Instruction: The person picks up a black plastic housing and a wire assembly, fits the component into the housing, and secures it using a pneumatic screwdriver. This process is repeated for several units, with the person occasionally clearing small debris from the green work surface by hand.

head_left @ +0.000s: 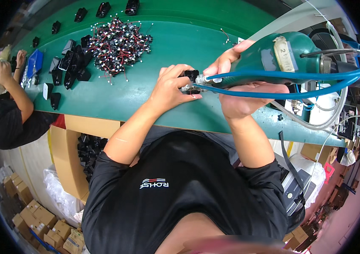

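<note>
Glossy green plastic screwdriver (273, 57), matt green table (180, 42), black plastic part (191, 78)

green tool (273, 57) | blue hose (298, 77) | green belt (180, 38) | seemingly black part (191, 76)

The single head view is looking steeply down from above the person's own chest, with the black shirt (180, 199) filling the lower middle and both forearms rising from it toward the green bench (180, 46). The bench is running slantwise across the upper half, its edges bending toward the dark round fisheye rim. The left hand (173, 86) and right hand (241, 91) are sitting close, near the centre. A co-worker's arm (16, 91) is showing at the far left edge.
</note>
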`<state>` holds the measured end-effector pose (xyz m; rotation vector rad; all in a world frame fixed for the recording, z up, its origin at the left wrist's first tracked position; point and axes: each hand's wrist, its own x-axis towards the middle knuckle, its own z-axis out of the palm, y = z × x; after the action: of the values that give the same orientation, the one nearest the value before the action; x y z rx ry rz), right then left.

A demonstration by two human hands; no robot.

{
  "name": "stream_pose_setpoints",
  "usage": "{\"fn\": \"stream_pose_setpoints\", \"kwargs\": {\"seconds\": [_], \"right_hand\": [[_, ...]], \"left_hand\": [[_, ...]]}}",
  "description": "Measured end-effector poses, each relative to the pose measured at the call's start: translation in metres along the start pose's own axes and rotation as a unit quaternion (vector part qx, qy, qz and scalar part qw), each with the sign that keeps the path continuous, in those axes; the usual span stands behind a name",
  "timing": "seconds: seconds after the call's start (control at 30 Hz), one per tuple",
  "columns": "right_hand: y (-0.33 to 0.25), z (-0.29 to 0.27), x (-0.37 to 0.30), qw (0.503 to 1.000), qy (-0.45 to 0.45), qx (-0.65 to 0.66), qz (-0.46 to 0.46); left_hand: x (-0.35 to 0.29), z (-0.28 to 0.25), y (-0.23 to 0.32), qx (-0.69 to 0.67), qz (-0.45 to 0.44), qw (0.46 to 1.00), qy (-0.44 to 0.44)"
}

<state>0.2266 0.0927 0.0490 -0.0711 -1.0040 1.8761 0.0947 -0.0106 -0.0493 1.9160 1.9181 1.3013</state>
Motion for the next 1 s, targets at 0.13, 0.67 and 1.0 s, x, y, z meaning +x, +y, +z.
{"fn": "stream_pose_setpoints", "kwargs": {"seconds": [0.13,0.67,1.0], "right_hand": [[-0.001,0.011,0.0,0.979,0.05,-0.196,0.003],[-0.019,0.028,0.017,0.967,-0.008,-0.256,-0.005],[-0.007,0.021,0.011,0.97,-0.024,-0.24,0.016]], "left_hand": [[0.0,-0.001,0.002,0.002,-0.004,1.0,0.008],[-0.001,0.006,-0.01,-0.012,-0.019,1.0,-0.016],[-0.001,0.006,-0.004,0.0,-0.037,0.999,-0.008]]}}
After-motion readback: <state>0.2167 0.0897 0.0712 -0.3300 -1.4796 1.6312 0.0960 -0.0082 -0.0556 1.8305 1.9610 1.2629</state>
